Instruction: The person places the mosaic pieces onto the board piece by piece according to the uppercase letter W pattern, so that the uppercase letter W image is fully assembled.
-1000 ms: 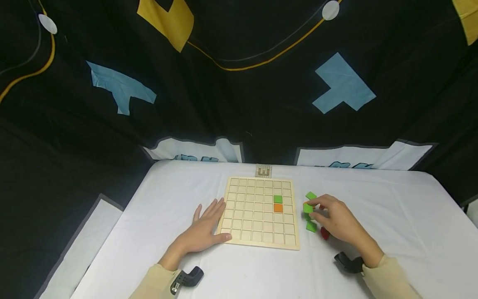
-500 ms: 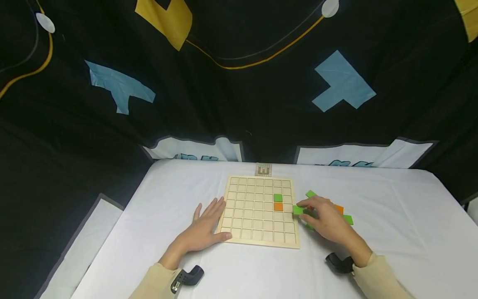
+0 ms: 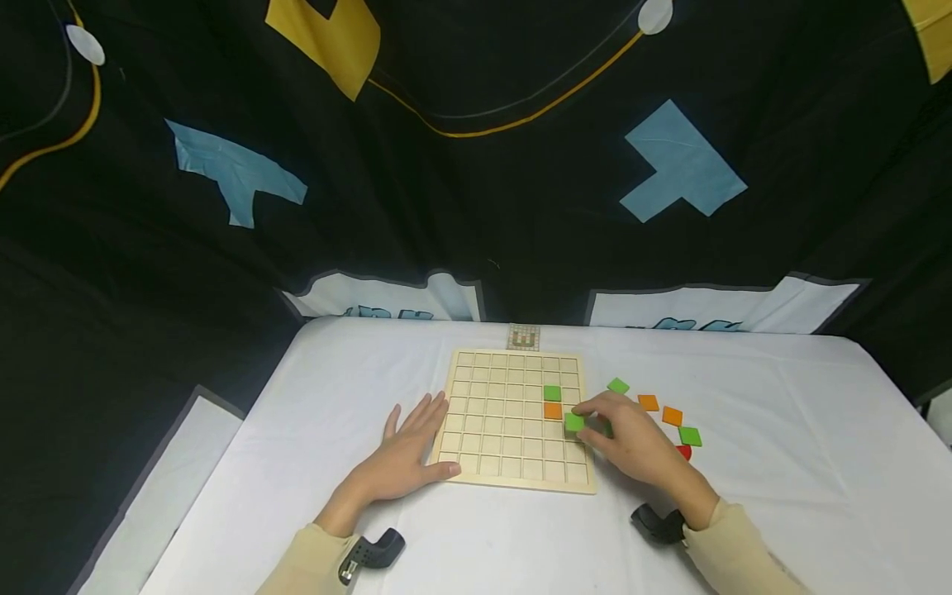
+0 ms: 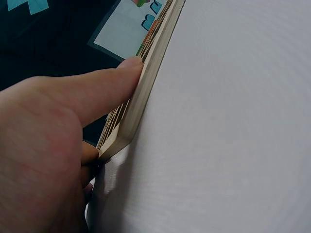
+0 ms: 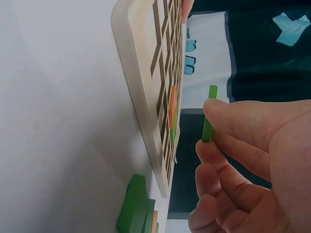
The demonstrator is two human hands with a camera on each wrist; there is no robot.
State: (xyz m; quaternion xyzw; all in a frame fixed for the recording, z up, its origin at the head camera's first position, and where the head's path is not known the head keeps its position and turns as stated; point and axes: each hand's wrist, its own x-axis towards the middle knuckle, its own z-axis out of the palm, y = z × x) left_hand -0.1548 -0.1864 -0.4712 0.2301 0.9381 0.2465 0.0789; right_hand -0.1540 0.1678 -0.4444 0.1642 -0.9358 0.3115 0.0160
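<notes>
My right hand pinches a green square tile between thumb and fingers. It hovers over the right side of a wooden grid board; in the right wrist view the green tile stands edge-on, apart from the board. An orange tile and a green tile lie in neighbouring cells of one column. My left hand lies with fingers spread at the board's left edge, and its thumb rests on the rim in the left wrist view.
Right of the board, loose tiles lie on the white cloth: a green one, orange ones, another green and a red piece partly hidden by my right hand. A small patterned card lies behind the board.
My right hand has moved left from the loose tiles to over the board, carrying the green tile. More loose tiles now show behind it. My left hand has stayed in place.
</notes>
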